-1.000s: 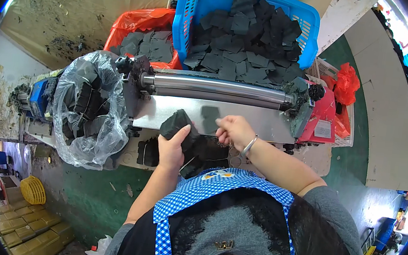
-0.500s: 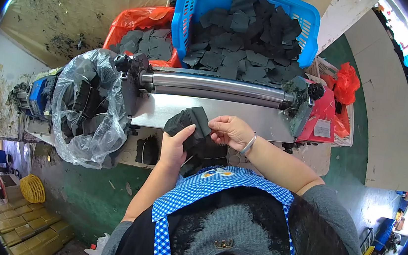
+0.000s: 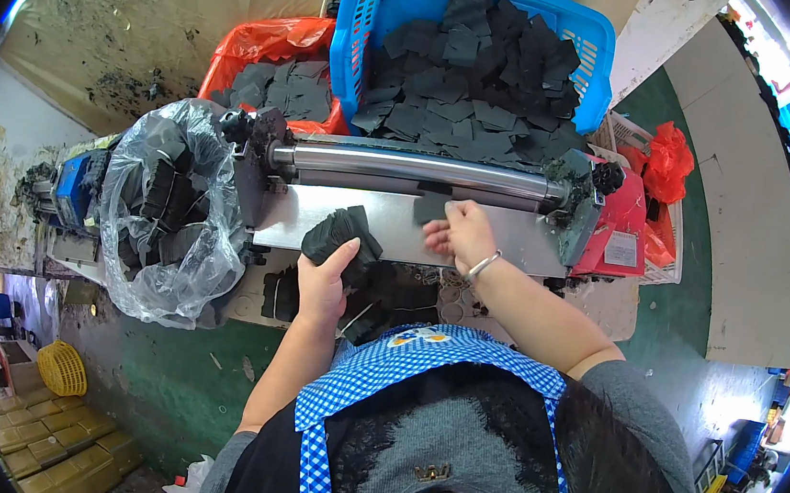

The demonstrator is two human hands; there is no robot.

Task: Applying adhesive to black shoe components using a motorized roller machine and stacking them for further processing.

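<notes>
My left hand (image 3: 326,276) is closed around a stack of black sheet pieces (image 3: 343,234), held over the near edge of the metal plate (image 3: 312,207). A single black piece (image 3: 431,208) lies on that plate with its far edge at the roller (image 3: 422,170). Thumb and fingers of my right hand (image 3: 462,234) pinch the piece's right side. The roller is shiny steel and spans the machine between two dark end blocks. Below my hands, several tied bundles of black pieces (image 3: 282,291) are partly hidden by my left arm.
Behind the roller stands a blue basket (image 3: 345,39) heaped with black pieces. Beside it is a red bag (image 3: 244,36) of similar pieces. A clear plastic bag (image 3: 121,247) holding black bundles sits left. Right of the machine's red housing (image 3: 621,217) stands a white crate (image 3: 670,268).
My right hand has drawn one piece off the stack and carried it forward to the roller. My left hand, with the stack, has shifted slightly left.
</notes>
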